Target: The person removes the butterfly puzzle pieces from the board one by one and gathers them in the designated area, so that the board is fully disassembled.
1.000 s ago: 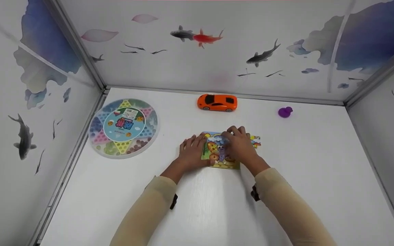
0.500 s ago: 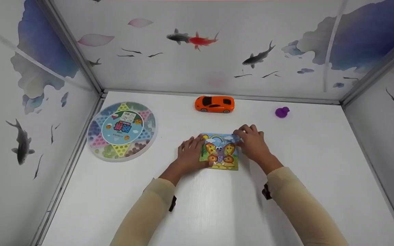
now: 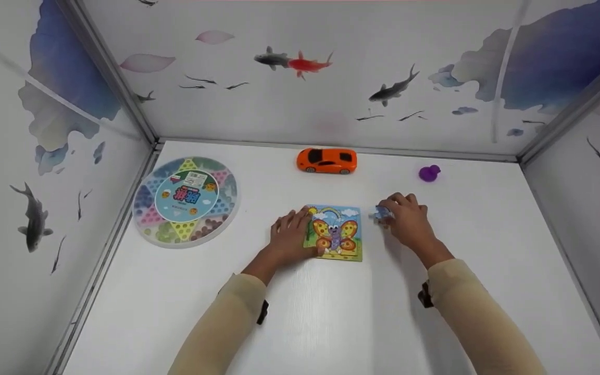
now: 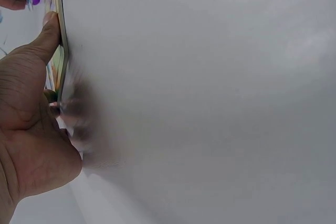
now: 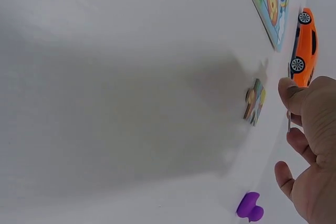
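Note:
In the head view, a square butterfly puzzle [image 3: 335, 232] lies on the white table. My left hand [image 3: 292, 237] rests at its left side, the thumb touching the front edge and the index fingertip by the upper left corner. The left wrist view shows that thumb [image 4: 50, 34] laid straight over the puzzle's edge. To the right of the puzzle, my right hand [image 3: 407, 221] pinches a light blue puzzle piece [image 3: 380, 214] between thumb and fingers. From the right wrist this piece appears edge-on and thin. Another multicoloured puzzle piece [image 5: 255, 102] lies on the table below that hand.
Behind the puzzle stands an orange toy car [image 3: 326, 161]. A small purple toy duck [image 3: 429, 173] sits at the back right. At the back left lies a round Chinese checkers box [image 3: 186, 202]. Printed walls [image 3: 310, 104] enclose the table's back and sides.
My right hand has moved right, off the puzzle, carrying the light blue piece away from its upper right area. The butterfly picture is now uncovered. My left hand stays put.

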Tool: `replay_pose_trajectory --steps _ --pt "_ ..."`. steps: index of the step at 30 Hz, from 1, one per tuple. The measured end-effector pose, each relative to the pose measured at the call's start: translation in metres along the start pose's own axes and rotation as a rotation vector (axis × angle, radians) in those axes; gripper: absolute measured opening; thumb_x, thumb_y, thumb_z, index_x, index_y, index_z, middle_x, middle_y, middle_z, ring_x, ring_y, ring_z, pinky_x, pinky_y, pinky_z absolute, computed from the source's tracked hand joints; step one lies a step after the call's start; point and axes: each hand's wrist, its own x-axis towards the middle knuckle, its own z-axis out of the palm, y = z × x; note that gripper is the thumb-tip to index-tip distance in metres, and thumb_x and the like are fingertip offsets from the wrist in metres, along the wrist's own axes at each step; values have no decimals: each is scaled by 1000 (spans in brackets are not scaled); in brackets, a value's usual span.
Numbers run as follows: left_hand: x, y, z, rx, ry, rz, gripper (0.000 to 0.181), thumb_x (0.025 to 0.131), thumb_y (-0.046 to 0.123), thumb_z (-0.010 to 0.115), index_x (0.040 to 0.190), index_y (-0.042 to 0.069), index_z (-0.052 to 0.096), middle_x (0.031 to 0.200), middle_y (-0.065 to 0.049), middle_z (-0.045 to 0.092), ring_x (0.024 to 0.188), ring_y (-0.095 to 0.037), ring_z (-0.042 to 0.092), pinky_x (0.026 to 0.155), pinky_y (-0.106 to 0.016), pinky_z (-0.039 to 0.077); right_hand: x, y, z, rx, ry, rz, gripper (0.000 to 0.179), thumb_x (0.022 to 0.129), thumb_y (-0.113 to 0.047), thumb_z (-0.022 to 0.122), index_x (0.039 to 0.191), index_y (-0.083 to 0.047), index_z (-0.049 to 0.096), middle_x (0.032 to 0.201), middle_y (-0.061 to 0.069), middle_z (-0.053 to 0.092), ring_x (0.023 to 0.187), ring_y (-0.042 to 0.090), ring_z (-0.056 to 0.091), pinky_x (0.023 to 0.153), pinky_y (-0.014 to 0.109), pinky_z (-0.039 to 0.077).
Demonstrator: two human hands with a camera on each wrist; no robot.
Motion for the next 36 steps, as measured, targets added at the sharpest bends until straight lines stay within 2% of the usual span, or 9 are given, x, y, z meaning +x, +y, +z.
replay_pose_trajectory --steps 10,14,19,24,36 --pt "2 -5 5 -1 -15 -2 108 97 65 74 178 18 21 189 0 7 175 -36 6 138 -67 7 -12 40 0 -18 -9 50 37 104 -5 73 140 -10 73 145 19 63 133 49 52 106 85 45" --pt "3 -6 6 3 -13 -9 107 98 65 74 178 18 21 189 0 7 175 -36 6 138 -67 7 -16 50 1 -15 -13 67 36 104 -5 73 139 -10 74 145 20 64 132 51 53 103 86 45" --pt "2 -4 4 6 -15 -20 105 98 64 74 178 19 22 189 0 7 175 -35 5 139 -66 7 -18 57 2 6 -3 77 31 105 -7 73 135 -10 77 141 20 66 127 47 54 101 84 46" --pt "-5 3 -1 4 -6 -11 101 100 60 74 177 17 25 188 -3 10 174 -37 8 138 -67 9 -19 60 5 20 8 78 29 106 -10 72 134 -10 78 140 21 68 126 47 54 100 84 47" --pt "-8 5 -6 5 11 10 98 101 57 74 176 14 27 188 -5 13 173 -38 10 137 -67 11 -18 64 9 57 60 23 27 105 -3 71 130 -7 79 136 22 69 122 49 57 96 78 51"
